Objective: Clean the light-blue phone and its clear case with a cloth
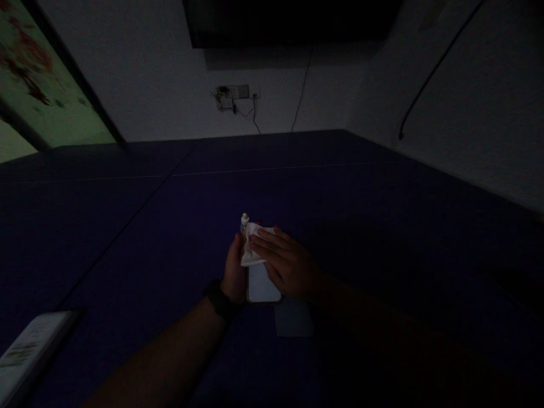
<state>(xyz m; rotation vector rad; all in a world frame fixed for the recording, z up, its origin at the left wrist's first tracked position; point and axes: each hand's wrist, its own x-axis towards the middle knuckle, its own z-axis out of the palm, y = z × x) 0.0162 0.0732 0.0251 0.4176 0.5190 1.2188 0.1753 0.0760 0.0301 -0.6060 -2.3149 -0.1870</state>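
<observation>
The room is dim. My left hand (234,272), with a dark watch on its wrist, holds the left edge of a phone-like slab (263,285) with a pale face and a dark rim. A white cloth or tissue (252,255) covers the slab's upper part. My right hand (289,260) presses that cloth against the face, fingers stretched over it. Just beyond the cloth's upper left stands a small bottle (245,219) with a white cap, its lower part hidden. Below the slab, to the right, lies a flat greyish rectangle (294,320), partly covered.
A dark blue surface (170,238) spreads around my hands to the wall. At the lower left lies a white box or packet (32,345). Sockets with plugs (232,96) and hanging cables sit below a dark screen (293,22). A patterned green panel (51,79) is at the left.
</observation>
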